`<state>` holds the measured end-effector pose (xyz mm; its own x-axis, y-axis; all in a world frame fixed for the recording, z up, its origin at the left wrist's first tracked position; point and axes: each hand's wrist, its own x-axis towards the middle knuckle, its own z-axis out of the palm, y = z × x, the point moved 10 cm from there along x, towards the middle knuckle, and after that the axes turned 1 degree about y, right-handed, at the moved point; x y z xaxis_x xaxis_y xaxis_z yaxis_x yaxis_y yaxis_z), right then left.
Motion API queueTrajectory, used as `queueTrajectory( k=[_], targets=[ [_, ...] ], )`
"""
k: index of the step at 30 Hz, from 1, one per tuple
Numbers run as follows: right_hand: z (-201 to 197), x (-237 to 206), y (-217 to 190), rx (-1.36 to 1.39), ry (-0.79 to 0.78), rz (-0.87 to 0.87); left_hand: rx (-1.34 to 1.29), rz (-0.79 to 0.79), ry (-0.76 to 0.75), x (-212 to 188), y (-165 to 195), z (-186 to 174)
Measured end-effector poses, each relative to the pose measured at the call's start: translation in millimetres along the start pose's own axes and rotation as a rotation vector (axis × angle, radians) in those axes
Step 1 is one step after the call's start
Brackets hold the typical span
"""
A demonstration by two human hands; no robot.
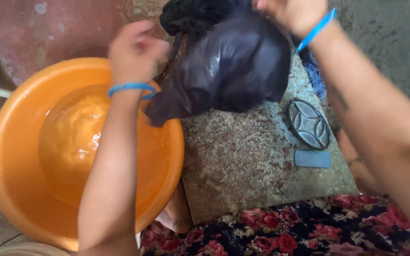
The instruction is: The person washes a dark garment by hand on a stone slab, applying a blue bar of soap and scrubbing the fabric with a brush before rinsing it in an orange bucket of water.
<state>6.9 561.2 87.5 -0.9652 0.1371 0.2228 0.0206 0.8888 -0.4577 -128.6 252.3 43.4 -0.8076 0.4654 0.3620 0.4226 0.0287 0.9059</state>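
— While both hands are up, what do they have hold of?

— A wet dark purple cloth garment [228, 66]. Her left hand [136, 50] has its fingers curled shut on one edge, the right hand [293, 13] is closed on the other, at the top of the view.

— Where does it hang?

— Above the rough speckled stone slab [247, 166], its lower corner over the rim of the round orange plastic basin [10, 142] of water.

— Anything else?

— An oval patterned grey brush [309, 124] and a pale blue soap bar [312, 159] lie on the slab.
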Motion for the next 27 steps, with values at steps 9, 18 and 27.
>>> queueTrajectory(
  k=[9, 18, 27],
  targets=[
    [114, -115, -15, -0.3, -0.001, -0.075, -0.607, -1.147, 0.745, -172, -206, -132],
    [115, -82, -10, -0.028, -0.056, 0.117, -0.23, -0.458, -0.779, -67, -23, 150],
    [110, -126, 16, -0.413, -0.135, 0.041, 1.196, -0.342, -0.758, -113, -105, 184]
  ],
)
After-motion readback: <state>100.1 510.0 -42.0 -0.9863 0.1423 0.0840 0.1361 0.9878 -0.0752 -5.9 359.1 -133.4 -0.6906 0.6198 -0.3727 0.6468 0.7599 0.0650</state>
